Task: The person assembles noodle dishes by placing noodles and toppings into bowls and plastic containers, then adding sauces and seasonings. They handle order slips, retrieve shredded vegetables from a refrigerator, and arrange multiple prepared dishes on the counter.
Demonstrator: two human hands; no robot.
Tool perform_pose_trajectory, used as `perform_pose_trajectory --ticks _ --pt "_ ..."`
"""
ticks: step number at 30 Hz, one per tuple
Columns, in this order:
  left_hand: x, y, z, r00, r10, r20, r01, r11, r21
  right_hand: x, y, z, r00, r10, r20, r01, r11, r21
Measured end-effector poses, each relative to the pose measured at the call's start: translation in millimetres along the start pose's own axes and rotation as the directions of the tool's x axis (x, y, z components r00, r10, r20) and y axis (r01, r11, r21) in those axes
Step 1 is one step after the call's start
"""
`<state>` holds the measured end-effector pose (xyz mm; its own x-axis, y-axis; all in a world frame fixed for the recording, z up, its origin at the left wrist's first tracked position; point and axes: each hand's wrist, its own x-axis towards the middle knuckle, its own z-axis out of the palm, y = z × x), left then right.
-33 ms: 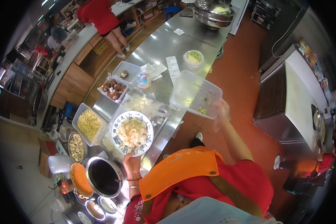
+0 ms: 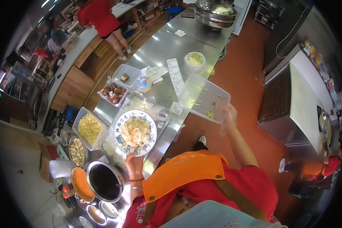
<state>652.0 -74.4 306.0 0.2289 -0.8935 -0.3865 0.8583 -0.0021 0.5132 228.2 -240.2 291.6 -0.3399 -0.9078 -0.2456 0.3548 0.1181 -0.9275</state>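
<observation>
My left hand is closed on the near rim of a white bowl with blue patterns. Wide pale noodles fill it. My right hand, in a thin clear glove, grips the near right corner of a translucent plastic container. This container is tilted and hangs over the table's right edge, with only a few green shreds inside. Beneath and beyond the bowl lie clear bags and a tub of pale food. Fingers under the bowl are partly hidden.
Left of the bowl stand a box of yellow sprouts, a dark-liquid pot and an orange-filled bowl. Farther up the steel table are brown eggs, paper slips, a tub with green shreds and a steamer.
The translucent container and my right hand have shifted slightly right and nearer, uncovering a paper slip on the table. My left hand still holds the bowl, almost in place.
</observation>
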Motion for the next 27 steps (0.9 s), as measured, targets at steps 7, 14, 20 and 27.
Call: perform_pose_trajectory --ticks 7,14,20,27 --pt "132 -103 123 0.989 -0.092 0.119 0.107 0.986 -0.127 41 1 -247 0.915 -0.049 -0.4 -0.016 0.987 -0.158" --pt "280 -178 210 0.973 -0.107 0.204 0.137 0.981 -0.135 34 -53 -280 0.804 0.022 -0.594 0.016 0.998 0.059" --pt "444 -228 209 0.952 -0.181 0.247 0.223 0.962 -0.155 38 -75 -261 0.642 -0.277 -0.715 0.196 0.961 -0.195" --pt "599 -257 176 0.933 -0.309 0.183 0.254 0.928 0.273 87 -108 -232 0.398 -0.531 -0.748 0.363 0.84 -0.403"
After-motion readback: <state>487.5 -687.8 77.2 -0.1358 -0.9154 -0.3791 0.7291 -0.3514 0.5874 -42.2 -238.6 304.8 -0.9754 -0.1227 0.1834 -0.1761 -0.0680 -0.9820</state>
